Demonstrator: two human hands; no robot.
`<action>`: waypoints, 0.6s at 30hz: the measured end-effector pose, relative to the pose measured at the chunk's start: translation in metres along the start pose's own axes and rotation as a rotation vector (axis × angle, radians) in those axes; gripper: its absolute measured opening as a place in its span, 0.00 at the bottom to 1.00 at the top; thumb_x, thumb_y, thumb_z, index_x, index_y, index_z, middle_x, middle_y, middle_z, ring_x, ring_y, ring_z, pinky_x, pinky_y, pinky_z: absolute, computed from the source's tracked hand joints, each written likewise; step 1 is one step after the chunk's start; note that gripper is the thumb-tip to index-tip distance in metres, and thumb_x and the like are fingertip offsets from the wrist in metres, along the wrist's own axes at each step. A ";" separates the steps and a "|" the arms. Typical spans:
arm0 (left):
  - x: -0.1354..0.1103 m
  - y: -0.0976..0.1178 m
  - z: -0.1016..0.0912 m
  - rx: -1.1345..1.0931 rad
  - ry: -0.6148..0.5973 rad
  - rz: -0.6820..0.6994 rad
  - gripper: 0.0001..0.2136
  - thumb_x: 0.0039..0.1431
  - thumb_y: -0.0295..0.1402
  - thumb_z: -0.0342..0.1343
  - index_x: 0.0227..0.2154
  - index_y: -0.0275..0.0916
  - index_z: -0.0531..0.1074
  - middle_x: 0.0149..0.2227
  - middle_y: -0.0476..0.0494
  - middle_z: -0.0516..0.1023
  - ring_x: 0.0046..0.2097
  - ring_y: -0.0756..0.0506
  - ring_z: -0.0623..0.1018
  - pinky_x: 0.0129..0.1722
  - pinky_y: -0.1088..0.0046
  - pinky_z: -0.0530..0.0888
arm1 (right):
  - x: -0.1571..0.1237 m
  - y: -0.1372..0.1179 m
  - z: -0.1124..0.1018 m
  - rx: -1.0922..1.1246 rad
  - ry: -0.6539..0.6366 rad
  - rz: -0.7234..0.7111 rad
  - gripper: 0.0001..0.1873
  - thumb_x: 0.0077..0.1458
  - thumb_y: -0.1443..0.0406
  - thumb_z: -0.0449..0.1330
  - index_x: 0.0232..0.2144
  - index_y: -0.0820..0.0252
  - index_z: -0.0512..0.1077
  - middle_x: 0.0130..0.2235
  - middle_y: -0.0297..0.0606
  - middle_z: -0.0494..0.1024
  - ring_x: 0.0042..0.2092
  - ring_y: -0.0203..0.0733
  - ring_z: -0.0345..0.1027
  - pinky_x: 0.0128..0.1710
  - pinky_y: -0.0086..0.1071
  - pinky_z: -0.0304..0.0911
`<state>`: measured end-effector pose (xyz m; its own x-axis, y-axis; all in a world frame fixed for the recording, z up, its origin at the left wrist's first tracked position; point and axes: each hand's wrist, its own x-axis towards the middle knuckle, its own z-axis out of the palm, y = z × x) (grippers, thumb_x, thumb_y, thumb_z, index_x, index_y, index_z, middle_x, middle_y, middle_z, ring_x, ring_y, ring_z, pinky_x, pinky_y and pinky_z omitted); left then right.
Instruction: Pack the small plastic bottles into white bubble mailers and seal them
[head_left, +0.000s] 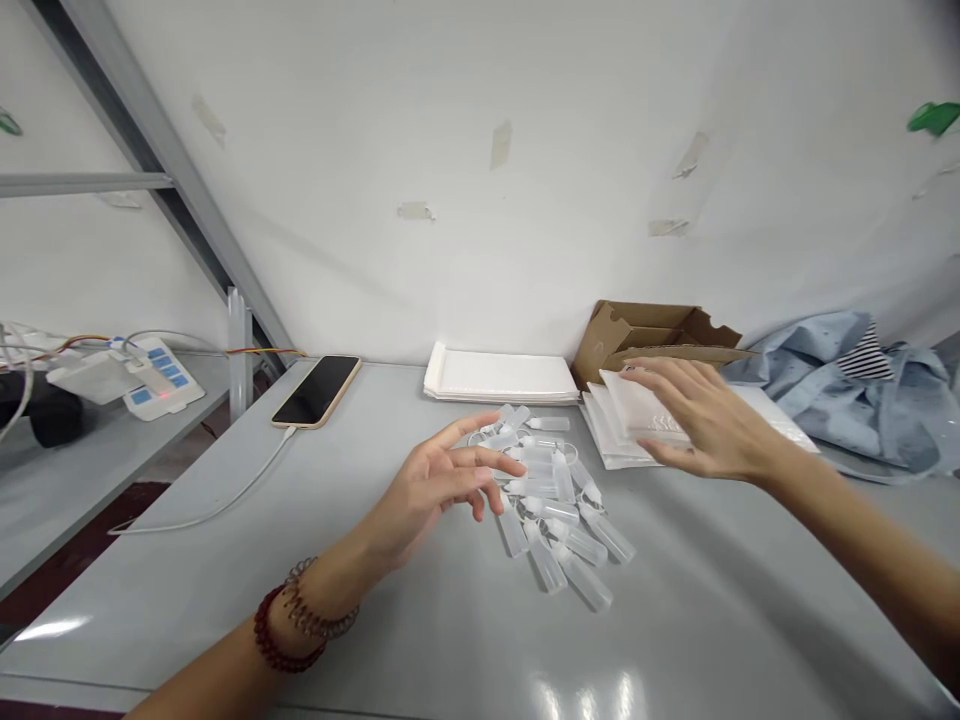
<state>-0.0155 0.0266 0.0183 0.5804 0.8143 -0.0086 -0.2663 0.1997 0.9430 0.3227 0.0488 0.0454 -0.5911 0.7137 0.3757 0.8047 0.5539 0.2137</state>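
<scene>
Small clear plastic dropper bottles [574, 540] with white caps and thin strap loops lie in a loose pile on the grey table [420, 650]. At the pile's left edge hovers my left hand [442, 480], its fingers spread and slightly bent, with nothing visibly held. My right hand [697, 415] is over a stack of white padded mailers [607, 425] to the right of the bottles. Its thumb and fingers are apart; whether the fingertips touch the top mailer I cannot tell. Part of the stack is hidden beneath that hand.
Behind the bottles lies a neat stack of flat white mailers [506, 375]. An open cardboard box [652, 335] and blue cloth [847, 390] stand at the back right. On the left are a phone [318, 391] on a white cable, a metal post [240, 350] and a power strip [163, 375].
</scene>
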 end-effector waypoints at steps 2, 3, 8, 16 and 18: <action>0.001 0.000 0.000 -0.008 0.052 0.013 0.23 0.56 0.31 0.57 0.55 0.39 0.62 0.39 0.39 0.78 0.29 0.49 0.74 0.30 0.72 0.67 | 0.022 -0.022 0.008 0.102 0.016 -0.010 0.25 0.59 0.55 0.48 0.55 0.60 0.58 0.54 0.51 0.66 0.54 0.56 0.59 0.49 0.49 0.57; 0.001 0.000 -0.001 -0.009 0.085 0.018 0.22 0.56 0.32 0.57 0.54 0.39 0.63 0.37 0.40 0.78 0.28 0.50 0.73 0.30 0.72 0.67 | 0.035 -0.034 0.015 0.152 -0.033 0.041 0.22 0.60 0.58 0.47 0.53 0.60 0.60 0.54 0.51 0.66 0.54 0.54 0.59 0.51 0.48 0.56; 0.004 -0.001 -0.003 0.017 0.215 0.041 0.19 0.54 0.32 0.58 0.49 0.37 0.66 0.32 0.44 0.77 0.26 0.51 0.70 0.28 0.72 0.66 | 0.111 -0.076 0.069 0.152 -0.143 0.176 0.23 0.60 0.63 0.51 0.57 0.63 0.58 0.57 0.52 0.64 0.56 0.51 0.58 0.52 0.46 0.58; 0.011 -0.002 -0.015 0.122 0.439 -0.002 0.16 0.53 0.33 0.58 0.44 0.35 0.68 0.28 0.47 0.75 0.26 0.52 0.69 0.27 0.75 0.65 | 0.149 -0.058 0.104 0.140 -0.346 0.278 0.19 0.59 0.58 0.56 0.50 0.60 0.66 0.51 0.42 0.69 0.48 0.45 0.66 0.46 0.46 0.65; 0.012 -0.002 -0.016 0.110 0.453 -0.001 0.15 0.52 0.33 0.57 0.44 0.35 0.68 0.28 0.48 0.75 0.26 0.52 0.69 0.27 0.75 0.65 | 0.149 -0.054 0.102 0.155 -0.378 0.262 0.19 0.59 0.58 0.56 0.50 0.60 0.66 0.50 0.42 0.69 0.47 0.45 0.67 0.46 0.45 0.65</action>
<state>-0.0203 0.0442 0.0112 0.1795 0.9751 -0.1305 -0.1686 0.1611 0.9724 0.1855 0.1694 -0.0024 -0.3712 0.9277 0.0389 0.9285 0.3712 0.0078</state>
